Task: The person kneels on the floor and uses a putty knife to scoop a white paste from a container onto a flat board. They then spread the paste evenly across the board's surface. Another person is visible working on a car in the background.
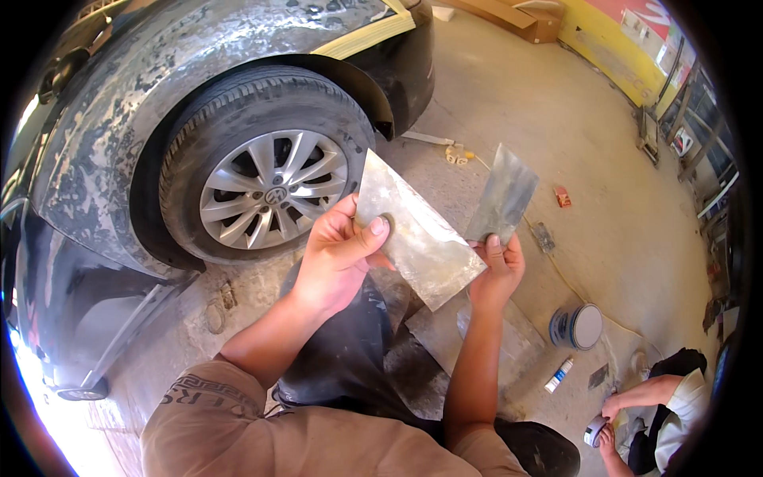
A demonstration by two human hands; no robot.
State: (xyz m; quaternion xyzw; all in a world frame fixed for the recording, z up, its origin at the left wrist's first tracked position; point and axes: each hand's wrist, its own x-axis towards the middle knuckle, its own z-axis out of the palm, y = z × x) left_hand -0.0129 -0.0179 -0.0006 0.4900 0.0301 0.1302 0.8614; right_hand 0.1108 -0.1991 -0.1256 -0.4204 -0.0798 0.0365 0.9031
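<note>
Far left: one car, dark, its fender [103, 151] patchy with bare and grey areas. One wheel [274, 195] visible, silver multi-spoke rim, black tire. Right of it, left hand [334, 253]: fingers closed on one wide metal spreader plate [413, 238], thumb flat on the near face, other fingers mostly behind it. Plate held tilted in front of the chest, above the floor. Beyond its right edge, on the floor: one yellow power strip [457, 154].

Right hand [497, 270]: fingers pinch the lower end of a second, narrower metal spreader plate [505, 191], which points up and away. Plates in hand: two, one per hand. Contact between wide plate's corner and right hand: cannot tell.

Containers, continuing rightward: one cardboard box [542, 30] at the far edge, inside not visible; one white-and-blue tube [559, 374] lying on the floor, contents hidden; one small red packet [563, 196]; one blue tin [562, 327] with a pale grey round end, lid or fill indistinguishable. Lower right: a co-worker's two hands [612, 407] at one small tin [594, 431], contents unclear.
</note>
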